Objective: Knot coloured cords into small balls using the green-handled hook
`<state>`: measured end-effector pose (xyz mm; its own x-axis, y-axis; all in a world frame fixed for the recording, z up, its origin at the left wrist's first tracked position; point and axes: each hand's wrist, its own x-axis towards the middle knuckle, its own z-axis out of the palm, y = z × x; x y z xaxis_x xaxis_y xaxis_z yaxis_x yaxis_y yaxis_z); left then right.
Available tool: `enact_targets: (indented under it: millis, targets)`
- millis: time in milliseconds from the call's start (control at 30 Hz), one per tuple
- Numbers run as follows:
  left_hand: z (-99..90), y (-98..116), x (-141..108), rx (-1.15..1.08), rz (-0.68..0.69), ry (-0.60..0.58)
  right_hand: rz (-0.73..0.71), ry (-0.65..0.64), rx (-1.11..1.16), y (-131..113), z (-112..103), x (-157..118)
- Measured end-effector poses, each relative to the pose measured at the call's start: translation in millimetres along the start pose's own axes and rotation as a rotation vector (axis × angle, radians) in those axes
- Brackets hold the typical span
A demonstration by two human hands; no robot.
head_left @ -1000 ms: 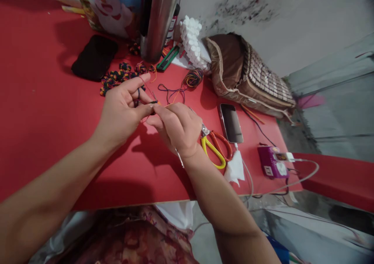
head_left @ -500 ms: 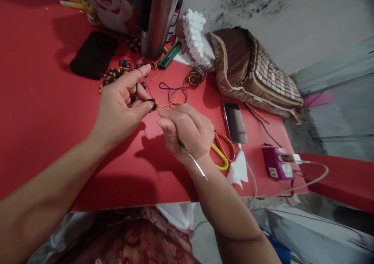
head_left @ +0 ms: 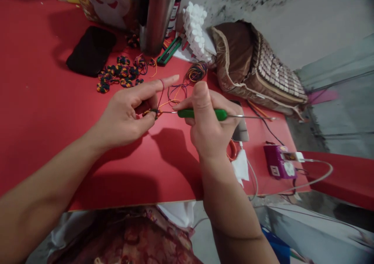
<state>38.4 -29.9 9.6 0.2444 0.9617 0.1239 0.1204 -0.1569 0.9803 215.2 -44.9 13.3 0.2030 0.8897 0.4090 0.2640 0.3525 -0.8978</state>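
Note:
Between the thumb and fingers of my left hand (head_left: 128, 110) is a small crocheted piece (head_left: 153, 113) in dark and orange yarn. A dark reddish strand loops over my stretched-out left index finger and runs down to the piece. My right hand (head_left: 212, 121) is closed around the green handle of a crochet hook (head_left: 201, 115). Its metal shaft points left, and the tip meets the piece; the exact stitch is too small to make out. The hook's other metal end sticks out to the right. Loose yarn trails from the piece toward a small yarn ball (head_left: 196, 72).
Several finished-looking crocheted bits (head_left: 119, 73) lie beyond my left hand, beside a black pouch-like item (head_left: 92, 51). A steel flask (head_left: 157, 18), a green cutter (head_left: 169, 51) and a brown cushion-like bag (head_left: 257, 69) stand behind. On the right are a phone (head_left: 242, 129) and a purple power box (head_left: 279, 162).
My right hand has turned over and moved right, bringing the hook level with its tip at the piece. My left index finger has stretched out to the right, drawing the strand up.

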Motion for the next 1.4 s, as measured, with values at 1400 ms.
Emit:
enact_targets:
  millis: [1400]
  targets:
    - [11.6,-37.9,14.3,-0.492,0.088,0.203,0.466,-0.135,0.588,18.0,24.2,4.8]
